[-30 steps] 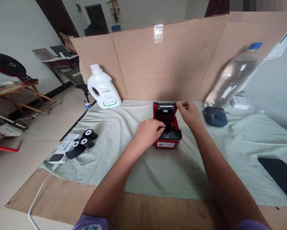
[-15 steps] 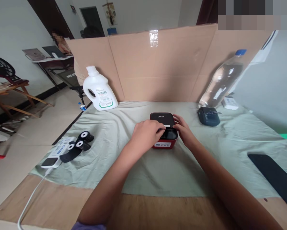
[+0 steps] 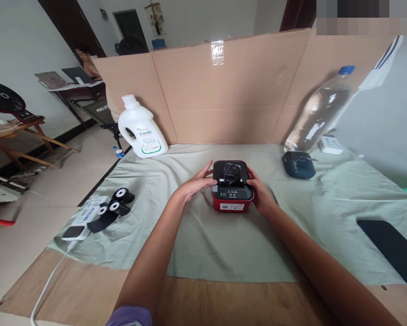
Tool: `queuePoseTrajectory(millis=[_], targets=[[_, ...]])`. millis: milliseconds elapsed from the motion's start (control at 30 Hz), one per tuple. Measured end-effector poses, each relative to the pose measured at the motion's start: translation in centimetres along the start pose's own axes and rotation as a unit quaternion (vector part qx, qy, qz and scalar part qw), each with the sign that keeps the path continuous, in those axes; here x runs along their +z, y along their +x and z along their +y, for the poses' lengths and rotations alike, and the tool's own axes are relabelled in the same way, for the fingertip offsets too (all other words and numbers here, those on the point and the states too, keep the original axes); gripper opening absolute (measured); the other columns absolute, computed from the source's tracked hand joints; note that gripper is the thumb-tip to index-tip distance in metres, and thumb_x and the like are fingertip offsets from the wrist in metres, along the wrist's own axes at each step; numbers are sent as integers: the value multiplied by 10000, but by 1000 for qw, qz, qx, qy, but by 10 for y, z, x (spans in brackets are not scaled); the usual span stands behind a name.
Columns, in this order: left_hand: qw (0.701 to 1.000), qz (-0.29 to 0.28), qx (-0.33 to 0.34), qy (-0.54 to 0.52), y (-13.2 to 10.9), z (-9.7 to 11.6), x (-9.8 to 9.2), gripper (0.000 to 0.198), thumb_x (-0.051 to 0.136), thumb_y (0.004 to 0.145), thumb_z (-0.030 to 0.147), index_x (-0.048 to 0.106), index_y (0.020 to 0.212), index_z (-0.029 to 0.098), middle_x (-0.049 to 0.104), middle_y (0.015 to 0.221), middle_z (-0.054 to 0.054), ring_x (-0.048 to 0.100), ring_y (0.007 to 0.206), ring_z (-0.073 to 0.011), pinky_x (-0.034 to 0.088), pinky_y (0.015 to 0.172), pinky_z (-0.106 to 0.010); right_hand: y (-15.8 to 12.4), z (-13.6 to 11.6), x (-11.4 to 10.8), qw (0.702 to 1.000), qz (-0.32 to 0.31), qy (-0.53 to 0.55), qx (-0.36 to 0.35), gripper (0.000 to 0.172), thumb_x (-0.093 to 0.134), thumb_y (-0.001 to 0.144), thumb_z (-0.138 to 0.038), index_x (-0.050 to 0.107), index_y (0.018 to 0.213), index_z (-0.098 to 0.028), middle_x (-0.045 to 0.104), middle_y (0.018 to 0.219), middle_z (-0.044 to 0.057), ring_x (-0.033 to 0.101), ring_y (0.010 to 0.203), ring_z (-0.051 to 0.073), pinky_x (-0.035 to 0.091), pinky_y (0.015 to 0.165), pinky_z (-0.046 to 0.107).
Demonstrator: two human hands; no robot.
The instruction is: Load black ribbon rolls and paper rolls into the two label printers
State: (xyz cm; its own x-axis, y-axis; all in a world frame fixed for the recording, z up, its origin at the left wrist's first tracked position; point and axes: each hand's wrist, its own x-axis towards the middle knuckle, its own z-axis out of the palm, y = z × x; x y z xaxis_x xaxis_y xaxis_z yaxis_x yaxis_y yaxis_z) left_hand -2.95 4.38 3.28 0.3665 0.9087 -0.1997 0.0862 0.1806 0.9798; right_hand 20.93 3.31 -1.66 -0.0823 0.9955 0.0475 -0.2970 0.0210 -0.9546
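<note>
A small red and black label printer sits on the green-grey cloth in front of me, its buttons and white label facing me. A crumpled piece of clear film lies on its black lid, which looks closed. My left hand is at the printer's left side, thumb on the upper edge and index finger stretched forward along it. My right hand holds the right side, thumb near the lid seam. The far fingers of both hands are partly hidden.
A white detergent jug and a large clear bottle lean by the cardboard screen. A dark small device, a black phone, black rollers and a cabled white gadget lie around. A person sits far left.
My left hand has moved off the printer's top to its left side, uncovering the lid and buttons. Clear film now shows on the lid. My right hand stays at the right side.
</note>
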Motion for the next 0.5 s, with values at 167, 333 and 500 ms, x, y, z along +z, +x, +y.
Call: queuePoseTrajectory(millis=[167,333,500], targets=[[999,-30,12,-18,3,-7,-2,936,710,763,262,251,1568,394,292,1639,-28,424,1411,-286,400,1105,-416,1,5,1,999,2,-22,-24,657,549,723,-291,535,1378,-338,588,1428,-55,574,1276,278,523,995,398],[999,-28,17,5,5,-9,-5,892,685,789,281,260,1566,391,300,1637,-32,404,1425,-289,367,1127,-448,2,18,-2,996,5,-17,-85,576,561,795,-357,552,1369,-311,555,1467,-41,492,1375,256,414,1139,408],[999,30,20,35,-4,-4,6,810,691,780,305,379,1526,348,453,1553,-58,456,1381,-294,393,1087,-445,2,31,-9,993,18,-28,-114,509,559,858,-448,572,1349,-314,582,1444,-29,500,1372,250,393,1160,428]])
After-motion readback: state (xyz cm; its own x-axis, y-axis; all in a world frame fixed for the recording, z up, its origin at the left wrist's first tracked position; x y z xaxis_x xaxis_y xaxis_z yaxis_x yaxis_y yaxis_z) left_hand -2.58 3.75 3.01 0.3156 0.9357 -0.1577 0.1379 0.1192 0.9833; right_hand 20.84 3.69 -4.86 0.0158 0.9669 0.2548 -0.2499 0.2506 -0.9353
